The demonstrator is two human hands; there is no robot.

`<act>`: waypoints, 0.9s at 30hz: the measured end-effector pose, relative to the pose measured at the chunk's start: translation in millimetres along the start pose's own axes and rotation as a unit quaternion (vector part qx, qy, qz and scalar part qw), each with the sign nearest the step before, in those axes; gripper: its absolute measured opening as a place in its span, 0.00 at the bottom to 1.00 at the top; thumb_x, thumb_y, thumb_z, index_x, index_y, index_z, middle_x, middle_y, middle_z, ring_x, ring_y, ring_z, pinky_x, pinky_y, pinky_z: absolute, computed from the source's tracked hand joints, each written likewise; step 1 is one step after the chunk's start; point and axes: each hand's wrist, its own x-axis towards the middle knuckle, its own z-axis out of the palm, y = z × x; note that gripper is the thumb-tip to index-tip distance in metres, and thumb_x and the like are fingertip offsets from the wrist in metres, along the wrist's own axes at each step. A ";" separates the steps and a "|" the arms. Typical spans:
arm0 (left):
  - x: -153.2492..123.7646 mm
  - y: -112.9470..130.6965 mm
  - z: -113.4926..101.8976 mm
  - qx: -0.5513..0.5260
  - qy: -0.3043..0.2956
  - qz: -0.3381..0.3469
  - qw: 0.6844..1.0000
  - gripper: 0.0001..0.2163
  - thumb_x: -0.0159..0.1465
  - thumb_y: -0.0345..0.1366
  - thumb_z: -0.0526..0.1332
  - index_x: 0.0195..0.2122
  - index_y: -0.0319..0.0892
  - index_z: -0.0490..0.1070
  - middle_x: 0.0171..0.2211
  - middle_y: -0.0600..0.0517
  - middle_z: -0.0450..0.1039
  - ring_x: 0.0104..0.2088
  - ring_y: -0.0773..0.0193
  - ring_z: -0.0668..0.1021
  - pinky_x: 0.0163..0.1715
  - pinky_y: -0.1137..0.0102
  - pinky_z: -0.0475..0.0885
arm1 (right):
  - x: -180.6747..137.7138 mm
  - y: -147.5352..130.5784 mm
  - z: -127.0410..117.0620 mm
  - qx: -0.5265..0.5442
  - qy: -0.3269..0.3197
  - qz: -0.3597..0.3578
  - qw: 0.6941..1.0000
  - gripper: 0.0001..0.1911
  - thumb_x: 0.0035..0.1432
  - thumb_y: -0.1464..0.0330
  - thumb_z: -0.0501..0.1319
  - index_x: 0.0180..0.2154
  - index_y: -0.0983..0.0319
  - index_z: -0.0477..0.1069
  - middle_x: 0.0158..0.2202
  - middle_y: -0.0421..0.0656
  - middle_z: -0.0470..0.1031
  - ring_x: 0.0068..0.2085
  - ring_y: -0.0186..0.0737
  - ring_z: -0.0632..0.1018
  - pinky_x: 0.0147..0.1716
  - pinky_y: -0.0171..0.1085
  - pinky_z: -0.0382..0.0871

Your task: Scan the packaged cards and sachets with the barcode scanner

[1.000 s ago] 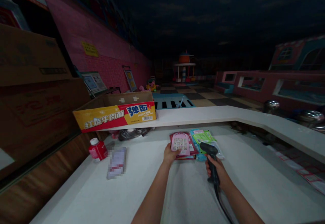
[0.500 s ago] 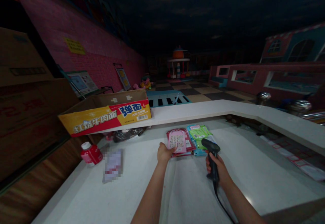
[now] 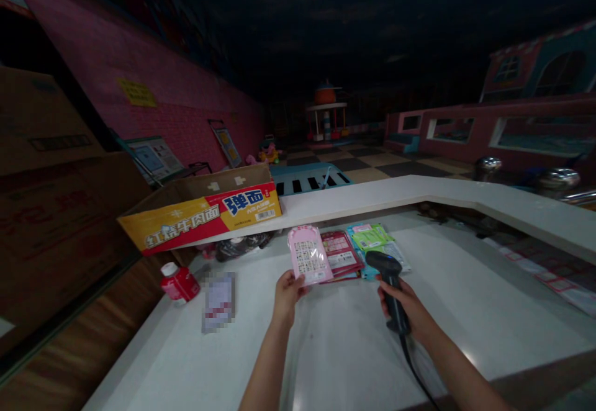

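Head view, pink packet: we see this packet (image 3: 310,254) over the counter (image 3: 335,349), its right edge overlapping the red packets (image 3: 343,257); whether it is lifted clear of them we cannot tell.
Long axis: it runs away from us, the far end leaning left, the printed grid facing up.
Left hand (image 3: 287,293): nearer to the packet, pinching its near left corner; from this grip the packet extends away and to the right.
Scanner (image 3: 390,274): to the right of the pink packet and apart from it, its nose pointing left, the red packets between.
Right hand (image 3: 407,308): wrapped around the scanner's handle.
Green and blue packets (image 3: 372,240): beside the red ones, just beyond the scanner.
Ledge (image 3: 344,200): behind the packets, bearing our open carton (image 3: 209,217).
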 end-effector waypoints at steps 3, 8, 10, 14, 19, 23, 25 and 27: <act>-5.6 -16.4 -10.7 0.009 0.035 0.108 0.993 0.26 0.47 0.54 0.69 0.38 0.39 0.72 0.39 0.45 0.80 0.36 0.57 0.81 0.34 0.66 0.77 | -21.7 -3.8 7.8 -0.018 -0.056 -0.004 0.998 0.23 0.46 0.59 0.72 0.43 0.59 0.72 0.23 0.36 0.74 0.21 0.36 0.75 0.22 0.37 0.72; -6.5 -38.2 -19.8 0.024 0.104 0.159 0.981 0.25 0.52 0.58 0.65 0.38 0.40 0.70 0.42 0.43 0.79 0.40 0.53 0.81 0.37 0.62 0.78 | -45.0 10.0 9.2 -0.125 -0.080 0.003 0.989 0.26 0.49 0.55 0.69 0.46 0.61 0.70 0.16 0.32 0.68 0.15 0.31 0.66 0.14 0.31 0.61; -5.5 -42.4 -20.9 0.021 0.113 0.162 0.980 0.25 0.53 0.57 0.64 0.39 0.40 0.70 0.42 0.42 0.79 0.41 0.53 0.81 0.37 0.62 0.78 | -48.8 20.6 10.0 -0.171 -0.106 0.010 0.980 0.26 0.50 0.54 0.68 0.46 0.62 0.69 0.13 0.32 0.66 0.13 0.31 0.64 0.13 0.31 0.60; -5.2 -44.5 -19.3 -0.001 0.120 0.157 0.980 0.24 0.53 0.56 0.65 0.39 0.39 0.69 0.42 0.42 0.78 0.41 0.54 0.81 0.38 0.62 0.78 | -50.4 38.0 23.2 -0.224 -0.112 -0.004 0.968 0.23 0.49 0.53 0.67 0.40 0.62 0.69 0.10 0.30 0.62 0.11 0.30 0.60 0.10 0.29 0.54; -9.2 -44.4 -16.2 -0.008 0.118 0.158 0.980 0.24 0.54 0.55 0.65 0.39 0.39 0.68 0.43 0.40 0.78 0.41 0.54 0.81 0.38 0.62 0.78 | -44.5 46.7 55.8 -0.234 -0.112 -0.007 0.966 0.19 0.46 0.55 0.68 0.35 0.60 0.68 0.11 0.30 0.63 0.11 0.31 0.61 0.10 0.30 0.54; -10.4 -46.8 -16.9 -0.004 0.123 0.162 0.979 0.23 0.55 0.55 0.64 0.40 0.39 0.68 0.44 0.40 0.77 0.41 0.55 0.81 0.39 0.63 0.78 | -41.2 49.3 70.7 -0.255 -0.115 -0.018 0.960 0.19 0.45 0.55 0.67 0.34 0.61 0.68 0.10 0.30 0.62 0.10 0.31 0.61 0.09 0.30 0.53; -9.2 -48.9 -17.8 -0.012 0.121 0.167 0.978 0.22 0.55 0.53 0.65 0.40 0.39 0.68 0.43 0.41 0.78 0.41 0.55 0.81 0.38 0.63 0.78 | -42.5 48.8 71.5 -0.256 -0.116 -0.025 0.959 0.18 0.46 0.55 0.66 0.34 0.60 0.67 0.10 0.29 0.61 0.10 0.31 0.60 0.09 0.30 0.53; -7.3 -51.1 -18.7 -0.020 0.119 0.172 0.978 0.20 0.56 0.51 0.65 0.40 0.39 0.68 0.43 0.42 0.78 0.40 0.56 0.80 0.38 0.63 0.78 | -45.3 46.5 69.1 -0.257 -0.120 -0.028 0.958 0.18 0.47 0.55 0.65 0.33 0.60 0.66 0.10 0.29 0.61 0.10 0.31 0.60 0.10 0.30 0.53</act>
